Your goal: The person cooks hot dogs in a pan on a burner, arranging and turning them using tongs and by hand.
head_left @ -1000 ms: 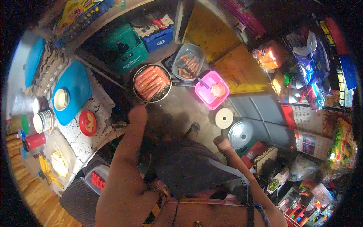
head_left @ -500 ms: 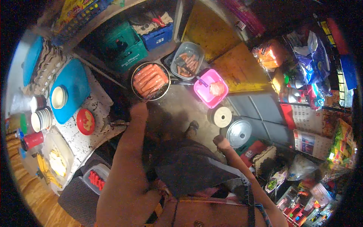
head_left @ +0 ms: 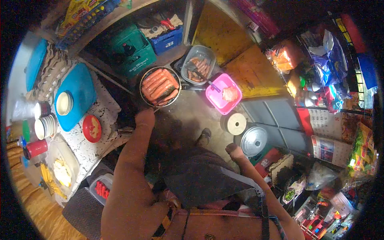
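Observation:
My left hand (head_left: pixel 145 118) is closed round the handle of a thin metal cooking utensil (head_left: pixel 158 107) at the near edge of a round frying pan (head_left: pixel 142 95). The utensil's tip lies among the sausages; its exact kind is too small to tell. Several red sausages (head_left: pixel 158 82) lie side by side in the pan, one or two at the near right. My right hand (head_left: pixel 235 152) is held low at my right in a loose fist, with nothing visible in it. Nearest to it is a round metal lid (head_left: pixel 254 141).
Right of the pan are a clear tub (head_left: pixel 196 52) of browned sausages and a pink basin (head_left: pixel 212 102) holding pinkish food and a utensil handle. Left is a table (head_left: pixel 108 108) with a red plate (head_left: pixel 92 134) and stacked bowls (head_left: pixel 64 103). Crates (head_left: pixel 138 60) stand behind.
My left hand and the utensil have shifted slightly at the pan's near edge. The sausages near the utensil lie a little differently. My right hand stays about where it was.

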